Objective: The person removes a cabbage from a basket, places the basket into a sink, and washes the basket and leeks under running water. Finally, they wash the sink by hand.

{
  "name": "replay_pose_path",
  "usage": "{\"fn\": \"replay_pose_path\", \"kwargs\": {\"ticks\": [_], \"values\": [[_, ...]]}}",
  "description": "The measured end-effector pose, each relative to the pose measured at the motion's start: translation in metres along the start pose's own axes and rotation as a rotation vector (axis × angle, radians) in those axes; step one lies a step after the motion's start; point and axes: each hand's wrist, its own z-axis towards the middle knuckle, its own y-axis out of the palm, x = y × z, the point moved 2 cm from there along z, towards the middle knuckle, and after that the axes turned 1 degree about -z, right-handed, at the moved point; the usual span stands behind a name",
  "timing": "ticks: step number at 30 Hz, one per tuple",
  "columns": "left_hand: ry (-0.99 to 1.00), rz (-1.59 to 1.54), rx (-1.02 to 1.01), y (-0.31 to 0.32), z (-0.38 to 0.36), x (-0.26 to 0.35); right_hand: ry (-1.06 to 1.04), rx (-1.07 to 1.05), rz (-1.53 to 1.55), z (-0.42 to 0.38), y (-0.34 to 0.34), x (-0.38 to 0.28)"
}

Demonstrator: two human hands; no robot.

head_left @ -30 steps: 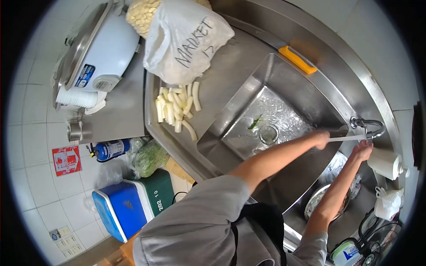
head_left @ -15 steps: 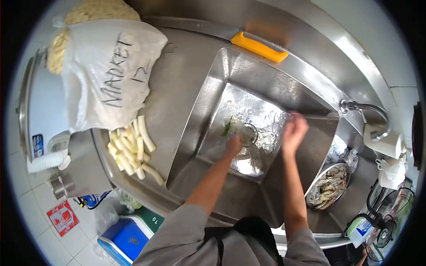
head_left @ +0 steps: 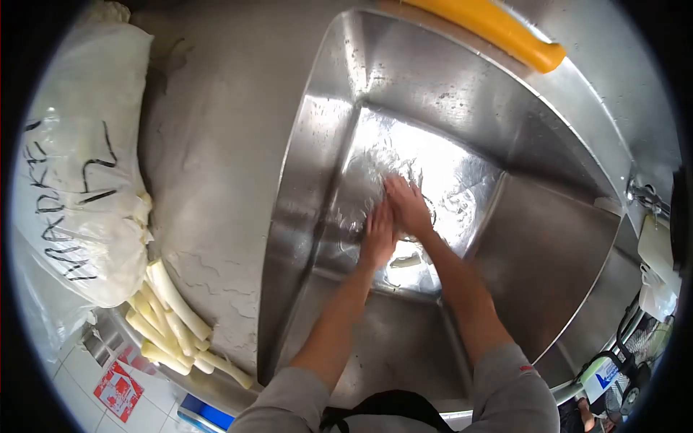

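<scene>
Both hands are low in a steel sink (head_left: 426, 79), over its wet, shiny floor. My left hand (head_left: 379, 234) lies flat near the drain, fingers stretched out. Beside it, slightly farther forward, is my right hand (head_left: 409, 206), its fingers extended and close to the left hand's fingertips. I see nothing held in either one, though what lies under the palms is hidden. The drain is mostly covered by the hands. A small pale scrap (head_left: 406, 261) rests on the sink floor just nearer to me than the hands.
Several peeled white stalks (head_left: 173, 317) lie on the left counter (head_left: 216, 144), below a plastic bag (head_left: 94, 173) with black writing. An orange handle-like object (head_left: 498, 29) sits on the far rim. A tap (head_left: 650, 195) stands at right, with a second basin (head_left: 599, 296) below.
My right hand has come left from the sink's right side to beside my left hand. The view has moved closer over the sink. The green scrap near the drain no longer shows.
</scene>
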Motion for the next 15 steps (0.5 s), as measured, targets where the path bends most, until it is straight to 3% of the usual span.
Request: {"fn": "replay_pose_path", "kwargs": {"ticks": [3,4,5,6,8,10,12,14,15], "values": [[0.076,-0.085,-0.168,-0.004,-0.051,0.014,0.095,0.076,0.089,-0.086,0.004,-0.003],[-0.063,-0.034,-0.085,-0.007,-0.059,0.010,0.100,0.075,0.088,-0.086,0.002,-0.006],[-0.197,0.021,-0.002,-0.010,-0.062,0.005,0.234,0.127,0.168,-0.079,0.001,-0.008],[-0.190,0.023,-0.004,-0.009,-0.063,0.008,0.367,0.179,0.249,-0.072,0.002,-0.010],[-0.448,0.043,0.015,-0.006,-0.064,0.004,0.401,0.293,0.252,-0.054,0.020,-0.017],[-0.439,0.015,0.112,-0.015,-0.040,-0.002,0.534,0.167,0.070,-0.052,0.045,-0.016],[-0.501,0.091,0.261,-0.026,-0.020,-0.024,0.564,0.173,0.137,-0.060,0.038,-0.013],[-0.487,0.116,0.262,-0.023,-0.023,-0.021,0.453,-0.144,0.218,-0.060,0.032,0.002],[-0.350,-0.027,0.055,-0.003,-0.037,-0.018,0.368,0.027,0.293,-0.072,0.025,-0.006]]}}
